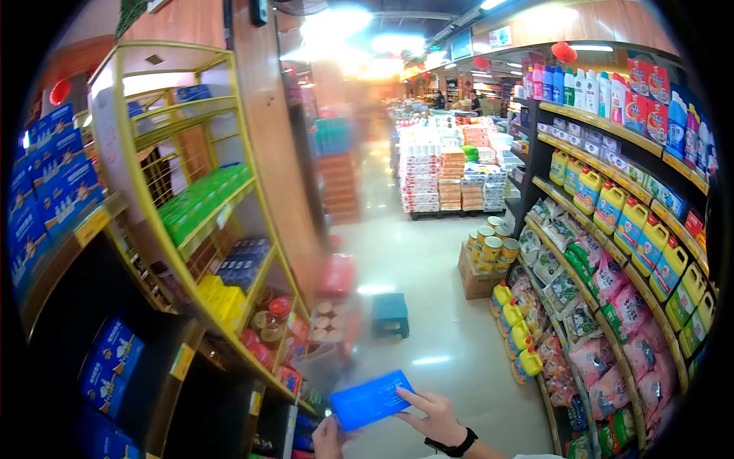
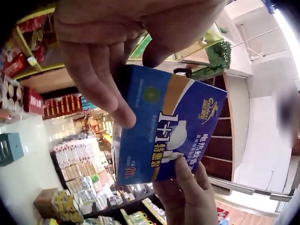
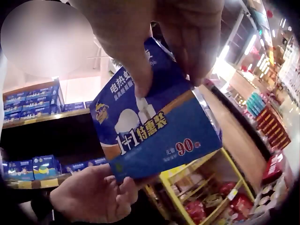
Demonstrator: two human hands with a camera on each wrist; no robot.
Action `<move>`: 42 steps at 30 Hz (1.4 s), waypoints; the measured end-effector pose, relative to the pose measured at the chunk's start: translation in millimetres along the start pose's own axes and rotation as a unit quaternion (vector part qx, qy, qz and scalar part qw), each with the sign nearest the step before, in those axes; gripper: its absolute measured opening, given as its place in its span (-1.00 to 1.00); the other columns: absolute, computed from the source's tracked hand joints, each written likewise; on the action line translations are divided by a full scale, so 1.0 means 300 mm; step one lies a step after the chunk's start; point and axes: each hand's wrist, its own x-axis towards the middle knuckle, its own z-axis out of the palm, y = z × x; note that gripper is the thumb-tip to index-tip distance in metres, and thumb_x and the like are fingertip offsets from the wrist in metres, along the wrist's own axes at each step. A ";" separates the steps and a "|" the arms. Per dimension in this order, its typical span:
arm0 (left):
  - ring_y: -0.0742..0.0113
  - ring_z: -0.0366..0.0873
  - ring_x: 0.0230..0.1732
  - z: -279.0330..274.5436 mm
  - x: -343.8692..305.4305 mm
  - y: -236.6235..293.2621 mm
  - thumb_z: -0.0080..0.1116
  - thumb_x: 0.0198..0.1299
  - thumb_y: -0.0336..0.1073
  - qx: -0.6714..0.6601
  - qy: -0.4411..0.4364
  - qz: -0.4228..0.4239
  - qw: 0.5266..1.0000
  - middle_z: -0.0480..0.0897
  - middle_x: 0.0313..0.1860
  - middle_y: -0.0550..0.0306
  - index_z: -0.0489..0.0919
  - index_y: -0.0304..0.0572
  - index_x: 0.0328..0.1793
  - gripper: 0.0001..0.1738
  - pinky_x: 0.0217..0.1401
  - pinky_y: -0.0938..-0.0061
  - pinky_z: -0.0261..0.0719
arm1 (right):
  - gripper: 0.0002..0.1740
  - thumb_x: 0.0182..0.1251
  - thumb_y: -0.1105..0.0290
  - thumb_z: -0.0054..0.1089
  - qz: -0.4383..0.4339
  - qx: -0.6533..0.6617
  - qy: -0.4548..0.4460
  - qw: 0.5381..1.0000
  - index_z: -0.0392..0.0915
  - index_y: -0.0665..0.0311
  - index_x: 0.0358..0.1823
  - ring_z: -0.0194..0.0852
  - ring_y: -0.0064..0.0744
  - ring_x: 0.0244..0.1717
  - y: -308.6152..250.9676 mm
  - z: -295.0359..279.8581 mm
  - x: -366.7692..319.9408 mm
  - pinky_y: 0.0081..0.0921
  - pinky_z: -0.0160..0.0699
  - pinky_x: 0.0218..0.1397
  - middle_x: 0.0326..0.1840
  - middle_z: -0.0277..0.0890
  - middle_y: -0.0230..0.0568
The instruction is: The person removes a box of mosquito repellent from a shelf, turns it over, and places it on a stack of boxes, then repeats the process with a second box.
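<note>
A blue box (image 1: 372,399) with a lamp-like picture and "1+1" on its front is held between both hands, tilted, low in the head view. My left hand (image 1: 329,438) grips its left end; in the left wrist view, fingers of the left hand (image 2: 101,61) lie over one end of the box (image 2: 164,126). My right hand (image 1: 432,417), with a black band at the wrist, pinches the right end. In the right wrist view, the thumb of the right hand (image 3: 145,42) presses on the box's face (image 3: 154,122), its other fingers partly hidden behind.
Dark shelves with blue boxes (image 1: 111,367) and a yellow rack (image 1: 252,191) stand on the left. Shelves of detergent bottles (image 1: 600,206) and bags line the right. A teal stool (image 1: 391,314) stands on the aisle floor, with a carton (image 1: 478,279) and stacked goods (image 1: 451,168) beyond.
</note>
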 end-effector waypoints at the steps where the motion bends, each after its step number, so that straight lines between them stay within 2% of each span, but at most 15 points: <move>1: 0.44 0.55 -0.24 0.077 -0.001 0.031 -0.04 0.48 -0.05 0.005 -0.031 -0.004 1.000 0.63 -0.16 0.18 0.59 -0.28 0.03 -0.59 -0.15 0.46 0.56 | -0.37 -0.03 0.41 0.55 0.004 -0.012 0.005 1.000 0.57 0.23 0.17 0.69 -0.20 -0.18 0.045 -0.039 -0.009 -0.42 0.66 -0.11 -0.08 0.66 -0.03; 2: 0.43 0.56 -0.23 0.141 0.005 0.035 -0.04 0.48 -0.06 0.010 -0.062 -0.010 0.998 0.63 -0.16 0.17 0.58 -0.29 0.04 -0.59 -0.13 0.45 0.56 | -0.37 -0.03 0.41 0.56 0.010 -0.025 0.010 1.000 0.57 0.23 0.16 0.69 -0.20 -0.18 0.088 -0.075 -0.021 -0.42 0.67 -0.11 -0.08 0.66 -0.02; 3: 0.40 0.57 -0.24 0.174 0.037 -0.045 -0.04 0.47 -0.01 -0.013 -0.042 -0.024 0.999 0.64 -0.20 0.18 0.59 -0.30 0.02 -0.55 -0.14 0.47 0.55 | -0.37 -0.03 0.42 0.55 0.016 -0.030 0.015 0.999 0.57 0.23 0.16 0.69 -0.19 -0.17 0.132 -0.105 -0.028 -0.41 0.67 -0.11 -0.07 0.65 -0.02; 6: 0.34 0.58 -0.25 0.293 0.108 -0.149 -0.09 0.48 0.05 -0.011 -0.069 -0.078 0.995 0.64 -0.21 0.15 0.58 -0.29 0.05 -0.49 -0.14 0.46 0.57 | -0.38 -0.03 0.43 0.55 0.040 -0.064 0.030 0.997 0.58 0.23 0.16 0.70 -0.17 -0.16 0.232 -0.212 -0.049 -0.41 0.68 -0.11 -0.03 0.65 -0.02; 9: 0.32 0.59 -0.23 0.406 0.191 -0.171 -0.14 0.48 0.13 0.053 -0.187 -0.068 0.979 0.63 -0.14 0.12 0.55 -0.26 0.14 -0.43 -0.12 0.41 0.57 | -0.37 -0.05 0.45 0.55 0.061 -0.102 0.053 0.991 0.58 0.21 0.15 0.69 -0.14 -0.16 0.298 -0.307 -0.049 -0.40 0.68 -0.11 -0.01 0.64 0.00; 11: 0.32 0.59 -0.20 0.472 0.241 -0.183 -0.16 0.48 0.14 0.067 -0.189 -0.073 0.977 0.63 -0.09 0.11 0.52 -0.24 0.21 -0.42 -0.12 0.39 0.57 | -0.38 -0.05 0.47 0.54 0.087 -0.098 0.089 0.987 0.58 0.20 0.15 0.69 -0.12 -0.16 0.339 -0.322 -0.052 -0.40 0.68 -0.11 0.00 0.63 0.02; 14: 0.33 0.58 -0.17 0.537 0.343 -0.186 -0.16 0.48 0.14 0.085 -0.225 -0.098 0.966 0.61 -0.04 0.10 0.49 -0.23 0.26 -0.41 -0.14 0.39 0.57 | -0.70 0.12 0.43 0.36 0.112 -0.087 0.152 0.978 0.67 0.28 -0.08 0.57 -0.06 -0.35 0.398 -0.333 -0.027 -0.27 0.57 -0.28 -0.26 0.61 0.00; 15: 0.33 0.58 -0.17 0.563 0.380 -0.189 -0.16 0.48 0.13 0.087 -0.244 -0.111 0.960 0.61 -0.03 0.10 0.48 -0.23 0.28 -0.41 -0.15 0.40 0.57 | -0.65 0.11 0.43 0.37 0.113 -0.108 0.143 0.977 0.65 0.26 -0.02 0.57 -0.05 -0.32 0.426 -0.335 -0.023 -0.26 0.57 -0.25 -0.21 0.61 0.01; 17: 0.34 0.59 -0.19 0.627 0.449 -0.199 -0.15 0.47 0.13 0.060 -0.247 -0.115 0.960 0.62 -0.06 0.11 0.50 -0.23 0.26 -0.41 -0.17 0.41 0.58 | -0.55 0.11 0.42 0.39 0.117 -0.150 0.120 0.974 0.60 0.24 0.09 0.57 -0.03 -0.25 0.481 -0.339 -0.008 -0.24 0.59 -0.21 -0.12 0.61 0.02; 21: 0.36 0.59 -0.23 0.690 0.661 -0.278 -0.12 0.46 0.13 0.055 -0.241 -0.163 0.955 0.64 -0.13 0.13 0.52 -0.23 0.21 -0.42 -0.22 0.44 0.57 | -0.50 0.09 0.44 0.40 0.149 -0.128 0.133 0.972 0.59 0.22 0.14 0.58 0.02 -0.24 0.565 -0.366 0.123 -0.23 0.61 -0.18 -0.10 0.62 0.01; 27: 0.25 0.62 -0.21 0.771 1.038 -0.312 -0.11 0.46 0.07 0.058 -0.286 -0.128 0.948 0.66 -0.15 0.06 0.53 -0.30 0.18 -0.45 -0.14 0.28 0.59 | -0.44 0.05 0.46 0.45 0.154 -0.145 0.107 0.972 0.57 0.23 0.16 0.63 -0.02 -0.16 0.773 -0.347 0.450 -0.31 0.64 -0.10 -0.03 0.62 0.04; 30: 0.29 0.63 -0.37 0.840 1.216 -0.295 -0.15 0.51 -0.02 -0.033 -0.209 -0.176 0.961 0.68 -0.32 -0.02 0.53 -0.44 -0.01 -0.49 -0.27 0.40 0.61 | -0.39 -0.03 0.46 0.52 0.121 -0.159 0.090 0.976 0.57 0.19 0.16 0.67 -0.11 -0.17 0.926 -0.296 0.588 -0.40 0.67 -0.14 -0.01 0.62 0.00; 31: 0.28 0.67 -0.29 0.837 1.274 -0.306 -0.09 0.48 0.01 -0.031 -0.233 -0.164 0.958 0.68 -0.20 0.04 0.51 -0.36 0.09 -0.51 -0.24 0.33 0.68 | -0.38 0.00 0.45 0.51 0.112 -0.164 0.081 0.977 0.56 0.18 0.18 0.66 -0.12 -0.18 0.960 -0.293 0.636 -0.39 0.66 -0.16 -0.03 0.61 -0.02; 38: 0.29 0.67 -0.26 0.936 1.525 -0.345 0.00 0.39 0.17 -0.036 -0.221 -0.160 0.961 0.67 -0.17 0.05 0.49 -0.32 0.13 -0.39 -0.22 0.33 0.69 | -0.39 0.02 0.47 0.47 0.123 -0.140 0.099 0.978 0.55 0.17 0.19 0.65 -0.16 -0.23 1.176 -0.264 0.820 -0.41 0.65 -0.21 0.01 0.59 -0.04; 42: 0.25 0.67 -0.21 1.013 1.671 -0.384 -0.06 0.48 -0.01 -0.025 -0.225 -0.169 0.959 0.65 -0.14 0.03 0.51 -0.37 0.04 -0.53 -0.19 0.30 0.71 | -0.38 -0.04 0.52 0.50 0.204 -0.092 0.069 0.972 0.57 0.25 0.16 0.68 -0.07 -0.08 1.313 -0.297 0.910 -0.39 0.66 -0.04 0.06 0.60 0.09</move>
